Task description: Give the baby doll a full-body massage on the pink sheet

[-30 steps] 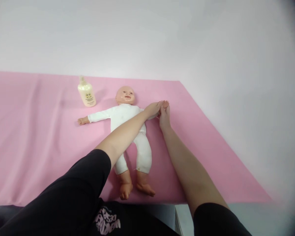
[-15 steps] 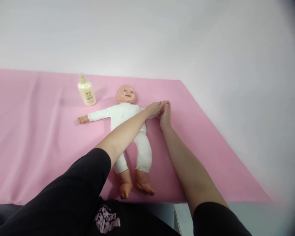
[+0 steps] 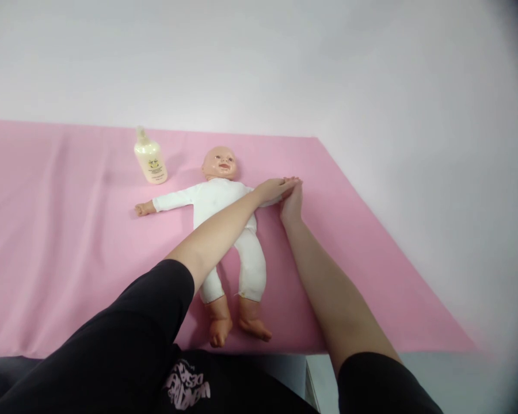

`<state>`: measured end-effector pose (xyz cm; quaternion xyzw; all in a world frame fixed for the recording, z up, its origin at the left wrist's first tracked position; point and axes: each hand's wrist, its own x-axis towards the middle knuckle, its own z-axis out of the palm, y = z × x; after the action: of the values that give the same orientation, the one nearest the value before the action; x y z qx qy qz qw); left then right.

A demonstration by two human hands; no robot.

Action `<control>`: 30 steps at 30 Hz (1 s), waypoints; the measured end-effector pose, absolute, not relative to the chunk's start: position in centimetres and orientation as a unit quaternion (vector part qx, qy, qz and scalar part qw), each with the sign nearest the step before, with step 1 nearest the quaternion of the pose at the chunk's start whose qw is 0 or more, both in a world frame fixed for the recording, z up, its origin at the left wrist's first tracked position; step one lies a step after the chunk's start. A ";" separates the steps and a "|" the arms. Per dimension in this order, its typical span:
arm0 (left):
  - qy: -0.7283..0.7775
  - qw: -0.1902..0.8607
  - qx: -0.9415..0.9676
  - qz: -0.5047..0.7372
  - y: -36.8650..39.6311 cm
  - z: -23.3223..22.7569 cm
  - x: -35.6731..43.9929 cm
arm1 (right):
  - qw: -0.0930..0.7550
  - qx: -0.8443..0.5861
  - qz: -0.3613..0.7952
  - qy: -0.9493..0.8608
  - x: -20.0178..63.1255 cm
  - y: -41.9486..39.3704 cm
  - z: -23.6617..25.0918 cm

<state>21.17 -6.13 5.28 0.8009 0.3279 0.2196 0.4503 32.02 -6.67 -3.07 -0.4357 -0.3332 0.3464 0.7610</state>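
Observation:
A baby doll [image 3: 216, 195] in a white cloth body lies on its back, head away from me. My left hand [image 3: 274, 188] reaches across the doll's torso and rests over the end of its arm at the right, fingers laid long toward my right hand. From the right side, my right hand [image 3: 292, 206] cups the same arm end, its fingers meeting my left fingertips. The doll's hand is hidden between my two hands. Its other arm [image 3: 172, 200] stretches out to the left, the small hand uncovered.
A pale yellow pump bottle [image 3: 151, 163] stands to the left of the doll's head. Under everything lies a pink cloth [image 3: 77, 241], creased at the left, its edge slanting down at the right. Behind is a plain white surface [image 3: 242, 63].
My fingers have shifted very slightly, the right ones bending a little more under the left. The doll and the bottle lie as before, apart from a slight shift of the view.

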 end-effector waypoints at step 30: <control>0.293 0.491 0.797 0.194 -4.4 4.5 21.7 | 0.758 -0.430 0.390 -0.297 31.8 -6.9 -2.6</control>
<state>21.74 -4.40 4.53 0.7971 0.2927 0.1940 0.4913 31.81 -6.88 -2.63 -0.4303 -0.2968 0.3903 0.7579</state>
